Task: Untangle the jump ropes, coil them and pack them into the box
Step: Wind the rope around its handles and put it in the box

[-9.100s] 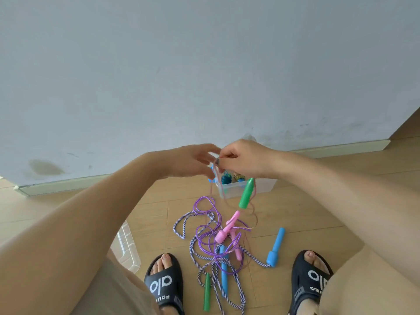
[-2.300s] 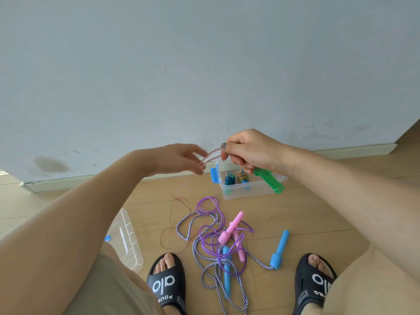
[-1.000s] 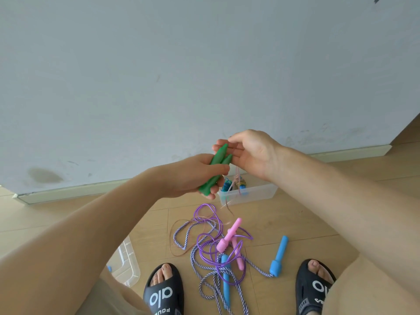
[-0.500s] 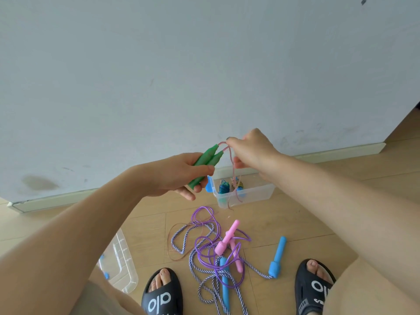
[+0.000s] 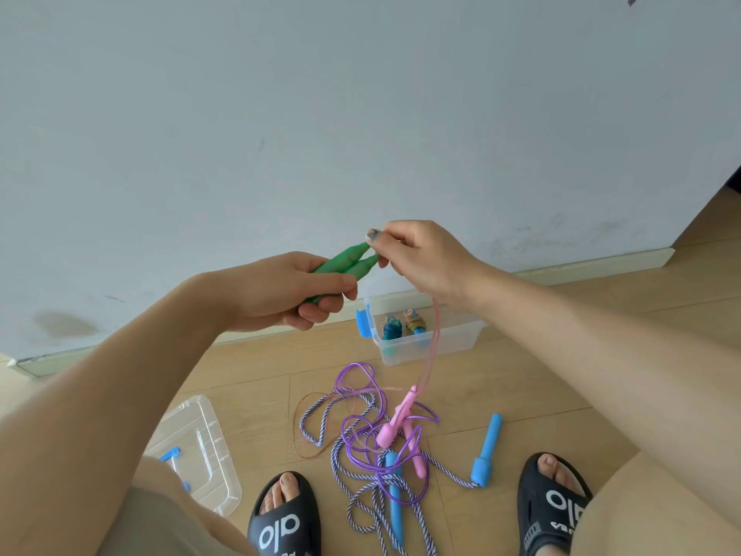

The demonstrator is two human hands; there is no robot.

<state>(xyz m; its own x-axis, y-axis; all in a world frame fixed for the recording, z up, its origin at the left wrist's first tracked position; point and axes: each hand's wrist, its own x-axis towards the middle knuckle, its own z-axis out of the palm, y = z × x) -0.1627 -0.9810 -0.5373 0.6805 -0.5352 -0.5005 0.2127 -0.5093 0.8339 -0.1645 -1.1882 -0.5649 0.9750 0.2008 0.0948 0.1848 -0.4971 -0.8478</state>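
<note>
My left hand grips two green jump-rope handles held side by side, their tips pointing up and right. My right hand pinches the thin pink cord at the handle tips; the cord hangs down toward the floor. A clear box with blue latches stands by the wall and holds two coiled ropes. On the floor lies a tangle: a purple cord with pink handles, and a blue-white braided rope with blue handles.
The box's clear lid lies on the wooden floor at the left. My two feet in black sandals flank the tangle. A grey wall with a pale baseboard runs behind the box.
Both green handles have come together in my left hand. My right hand has shifted to the handle tips and pinches the pink cord there, the cord now hanging lower.
</note>
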